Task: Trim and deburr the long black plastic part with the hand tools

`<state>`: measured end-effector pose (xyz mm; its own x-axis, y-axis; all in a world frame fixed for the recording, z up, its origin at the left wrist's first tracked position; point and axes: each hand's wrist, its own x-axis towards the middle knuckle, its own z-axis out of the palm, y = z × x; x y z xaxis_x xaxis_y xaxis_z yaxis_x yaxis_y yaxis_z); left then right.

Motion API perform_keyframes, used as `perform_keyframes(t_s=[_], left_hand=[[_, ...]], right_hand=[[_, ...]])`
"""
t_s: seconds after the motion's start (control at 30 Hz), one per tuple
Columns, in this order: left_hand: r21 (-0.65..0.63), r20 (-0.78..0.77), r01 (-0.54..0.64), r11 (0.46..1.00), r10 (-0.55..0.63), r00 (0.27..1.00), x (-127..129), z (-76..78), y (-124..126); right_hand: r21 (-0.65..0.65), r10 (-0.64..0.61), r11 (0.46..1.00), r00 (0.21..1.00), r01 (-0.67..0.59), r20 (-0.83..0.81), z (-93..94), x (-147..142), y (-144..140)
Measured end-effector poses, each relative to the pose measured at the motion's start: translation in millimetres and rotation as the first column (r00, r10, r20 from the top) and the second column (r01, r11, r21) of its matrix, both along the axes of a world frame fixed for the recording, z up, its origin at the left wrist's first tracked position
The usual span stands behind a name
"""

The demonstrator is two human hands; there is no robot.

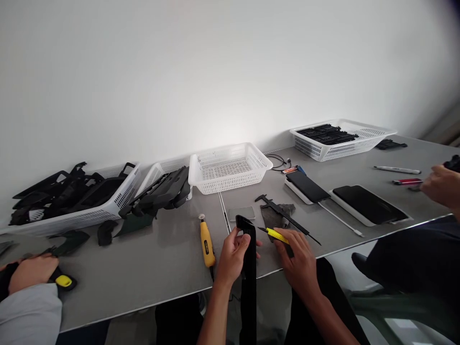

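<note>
My left hand (233, 254) is closed around a long black plastic part (248, 268), held upright at the table's front edge with its lower end below the tabletop. In my right hand (300, 258) is a yellow utility knife (277, 235), its dark blade pointing left toward the part but apart from it. Just beyond my hands lie a caliper (282, 213), a dark grey scrap (271, 218) and a small flat grey block (242, 213). A yellow rotary tool (207, 244) rests left of my left hand.
Along the wall stand white baskets, one bare inside (230, 182), others holding black parts (72, 191) (327, 134). Two phones (308, 187) (372, 203) lie on white boxes at right, near a marker (397, 169). Co-workers' hands (34, 273) (442, 187) are at both sides.
</note>
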<state>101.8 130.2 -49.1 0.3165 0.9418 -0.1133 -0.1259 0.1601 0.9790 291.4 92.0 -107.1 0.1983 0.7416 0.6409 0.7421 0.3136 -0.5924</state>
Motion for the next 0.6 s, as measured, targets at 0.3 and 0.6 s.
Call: perform_keyframes(t_s=[0.3, 0.6], left_hand=[[0.029, -0.016, -0.047, 0.998, 0.048, 0.999, 0.6, -4.8, 1.0], [0.048, 0.012, -0.158, 0.986, 0.158, 0.987, 2.0, -8.1, 3.6]], right_hand=[[-0.063, 0.123, 0.99, 0.992, -0.125, -0.032, 8.4, 4.2, -4.8], [-0.062, 0.103, 0.992, 0.994, -0.105, -0.043, 7.1, 3.5, -2.9]])
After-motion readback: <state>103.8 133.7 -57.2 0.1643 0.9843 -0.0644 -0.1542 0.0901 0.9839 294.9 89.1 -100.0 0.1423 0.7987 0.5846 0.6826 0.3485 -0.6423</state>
